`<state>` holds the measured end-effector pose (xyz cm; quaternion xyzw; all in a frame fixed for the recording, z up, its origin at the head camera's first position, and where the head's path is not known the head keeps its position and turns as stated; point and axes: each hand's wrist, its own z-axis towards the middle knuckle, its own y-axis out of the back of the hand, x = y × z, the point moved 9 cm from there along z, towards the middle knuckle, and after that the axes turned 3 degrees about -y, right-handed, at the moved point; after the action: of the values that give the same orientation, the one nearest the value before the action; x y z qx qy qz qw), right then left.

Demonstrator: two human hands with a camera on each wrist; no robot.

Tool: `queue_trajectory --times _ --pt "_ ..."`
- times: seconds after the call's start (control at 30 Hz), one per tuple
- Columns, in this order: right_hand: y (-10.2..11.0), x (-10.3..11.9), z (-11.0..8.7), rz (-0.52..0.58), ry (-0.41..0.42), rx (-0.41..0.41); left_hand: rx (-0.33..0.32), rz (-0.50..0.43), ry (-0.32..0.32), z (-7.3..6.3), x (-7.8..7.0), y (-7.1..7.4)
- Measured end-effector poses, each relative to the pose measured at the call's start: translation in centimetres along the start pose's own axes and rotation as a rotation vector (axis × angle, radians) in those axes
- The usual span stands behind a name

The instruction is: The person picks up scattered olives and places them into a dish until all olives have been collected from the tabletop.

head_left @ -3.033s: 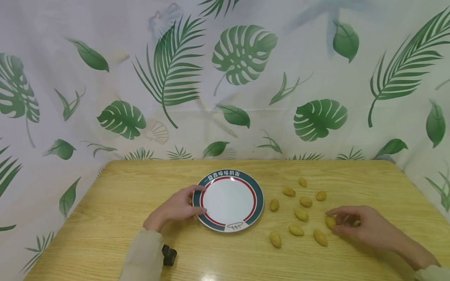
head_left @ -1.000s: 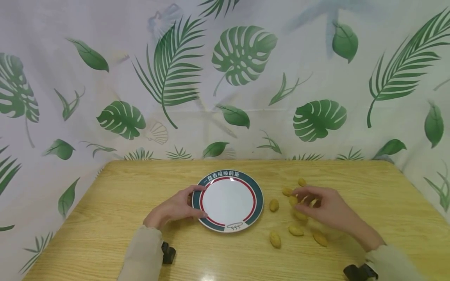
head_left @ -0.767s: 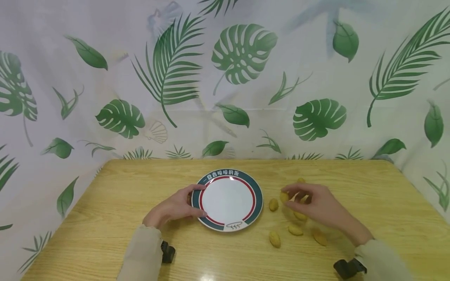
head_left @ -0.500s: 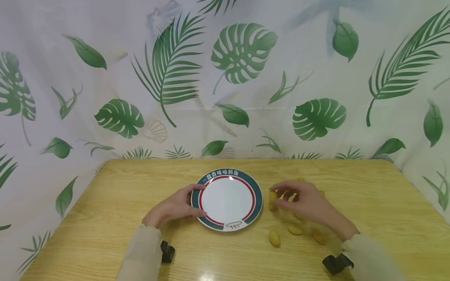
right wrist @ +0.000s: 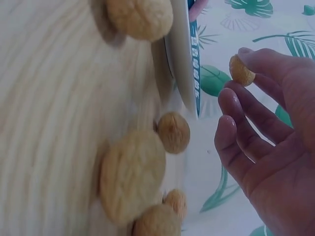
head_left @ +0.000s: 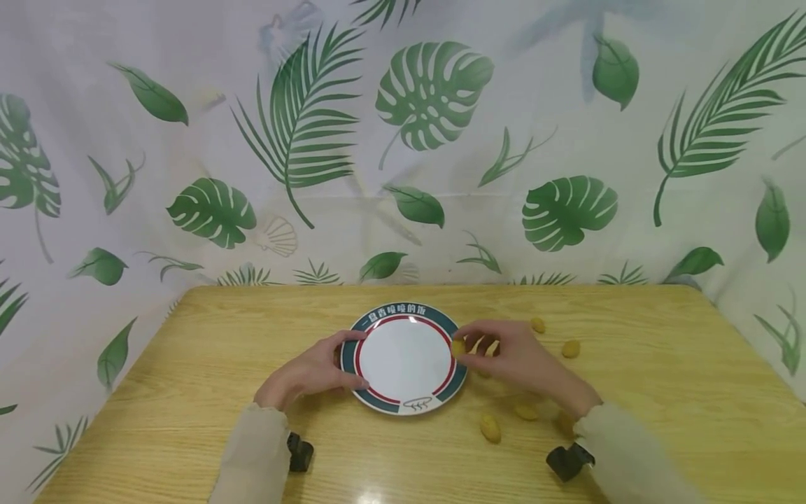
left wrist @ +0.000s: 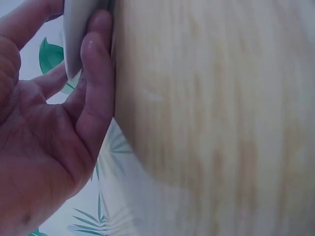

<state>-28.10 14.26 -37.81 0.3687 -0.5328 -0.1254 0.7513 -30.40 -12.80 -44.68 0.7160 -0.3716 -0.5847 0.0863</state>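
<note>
A round white plate point(head_left: 403, 360) with a dark teal rim and a red ring lies on the table in the head view. My left hand point(head_left: 311, 367) grips its left edge, thumb on the rim; the left wrist view shows fingers curled beneath the plate point(left wrist: 76, 34). Over the plate's right rim, my right hand point(head_left: 516, 355) pinches a small wrinkled yellow oval piece point(head_left: 458, 348), perhaps a nut or dried fruit. In the right wrist view that piece point(right wrist: 241, 71) sits between thumb and fingertip, apart from the plate. The plate's white middle bears nothing.
More yellow oval pieces lie right of the plate, such as a near piece point(head_left: 490, 428) and a far piece point(head_left: 571, 348); my right hand and forearm hide some. The wooden table point(head_left: 189, 392) meets a leaf-patterned cloth point(head_left: 466, 231) behind.
My right hand took up a yellow oval piece at the far right and has carried it leftward, past the others, to the plate's right rim. The left hand keeps its grip.
</note>
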Motion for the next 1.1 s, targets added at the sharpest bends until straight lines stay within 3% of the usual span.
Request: queue_trajectory --times 0.4,0.83,1.1 --pt "-3.5 0.8 1.1 0.028 -0.02 0.065 -0.009 -0.007 -0.011 -0.9 -0.1 -0.3" --pt "-5.5 1.4 3.3 0.024 -0.012 0.101 -0.01 -0.057 0.023 -0.5 -0.1 -0.4" --pt "-6.7 1.6 4.6 -0.023 -0.056 0.113 -0.008 -0.055 0.034 -0.3 0.1 -0.3"
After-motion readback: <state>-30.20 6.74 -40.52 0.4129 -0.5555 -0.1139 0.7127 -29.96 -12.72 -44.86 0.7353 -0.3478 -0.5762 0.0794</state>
